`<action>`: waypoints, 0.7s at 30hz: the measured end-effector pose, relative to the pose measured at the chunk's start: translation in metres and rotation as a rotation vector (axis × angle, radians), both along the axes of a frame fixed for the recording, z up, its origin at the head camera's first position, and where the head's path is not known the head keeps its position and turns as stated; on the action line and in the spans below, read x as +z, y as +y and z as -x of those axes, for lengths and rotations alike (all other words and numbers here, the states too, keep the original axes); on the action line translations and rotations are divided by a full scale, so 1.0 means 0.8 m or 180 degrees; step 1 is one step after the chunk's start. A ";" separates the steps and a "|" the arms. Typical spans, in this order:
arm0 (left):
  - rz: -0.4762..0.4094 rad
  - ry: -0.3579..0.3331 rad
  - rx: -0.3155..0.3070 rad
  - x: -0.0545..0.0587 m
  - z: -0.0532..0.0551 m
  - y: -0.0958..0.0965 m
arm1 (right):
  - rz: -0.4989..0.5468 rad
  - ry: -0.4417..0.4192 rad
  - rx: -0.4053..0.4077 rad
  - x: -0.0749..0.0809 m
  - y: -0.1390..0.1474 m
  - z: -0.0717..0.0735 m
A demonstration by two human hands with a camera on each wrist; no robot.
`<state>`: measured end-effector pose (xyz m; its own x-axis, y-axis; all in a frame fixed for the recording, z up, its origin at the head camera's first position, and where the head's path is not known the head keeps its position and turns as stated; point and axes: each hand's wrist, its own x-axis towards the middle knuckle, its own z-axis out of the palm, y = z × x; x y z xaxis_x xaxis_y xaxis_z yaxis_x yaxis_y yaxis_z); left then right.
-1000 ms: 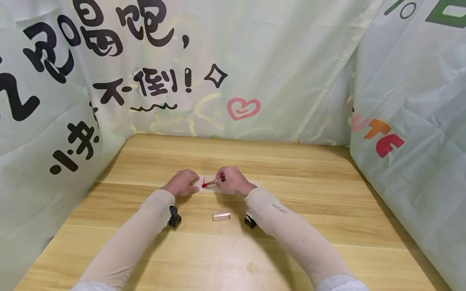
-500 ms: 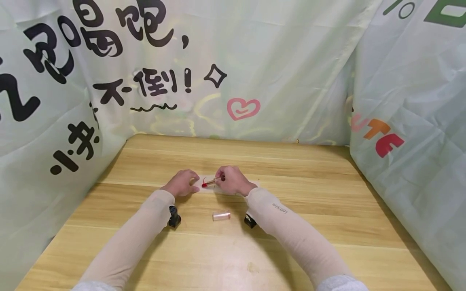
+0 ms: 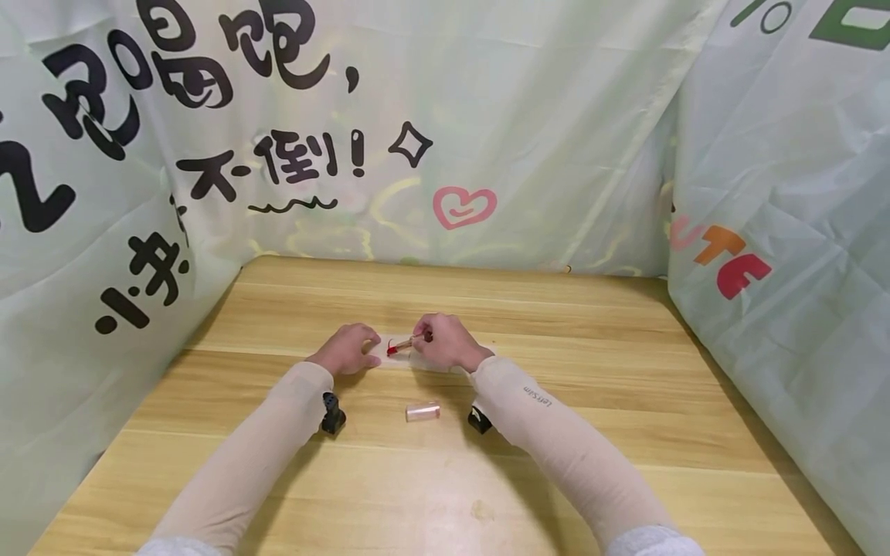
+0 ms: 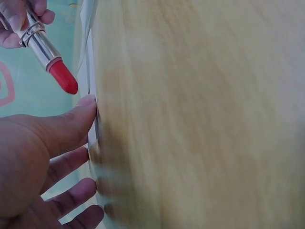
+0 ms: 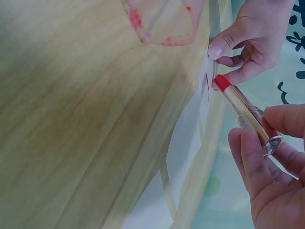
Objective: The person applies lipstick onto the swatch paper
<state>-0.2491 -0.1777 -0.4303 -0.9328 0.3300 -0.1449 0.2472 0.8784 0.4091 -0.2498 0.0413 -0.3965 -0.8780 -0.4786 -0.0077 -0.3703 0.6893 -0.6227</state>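
My right hand (image 3: 448, 341) pinches a lipstick (image 5: 245, 109) by its gold and clear base, between thumb and fingers. Its red tip points down at a white paper strip (image 5: 186, 138) on the table; whether it touches, I cannot tell. A thin curved red line (image 3: 390, 344) shows on the paper beside the tip. My left hand (image 3: 348, 350) rests at the strip's left end, thumb and fingertips on the paper and fingers spread loosely. In the left wrist view the lipstick's slanted red bullet (image 4: 64, 77) hangs just beyond the left thumb. The right hand hides part of the strip.
A clear pinkish lipstick cap (image 3: 422, 411) lies on its side on the wooden table (image 3: 556, 324), nearer to me, between the forearms. Red smears mark its inside (image 5: 164, 33) in the right wrist view. Printed cloth (image 3: 556, 154) hangs around the back and sides.
The right hand and lipstick have shifted slightly away from me, and the red tip has lifted or turned a little. The left hand and the cap stay where they were.
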 end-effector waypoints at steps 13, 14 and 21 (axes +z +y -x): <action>0.0048 0.0031 -0.0051 -0.002 -0.001 -0.001 | 0.0284 -0.0099 -0.0137 -0.002 0.011 0.004; 0.0057 0.0034 -0.0062 -0.002 -0.001 -0.001 | 0.0328 -0.0142 -0.0164 -0.001 0.012 0.004; -0.0037 0.0022 -0.0024 0.001 -0.005 -0.002 | 0.0637 -0.0402 -0.0331 0.001 0.024 0.005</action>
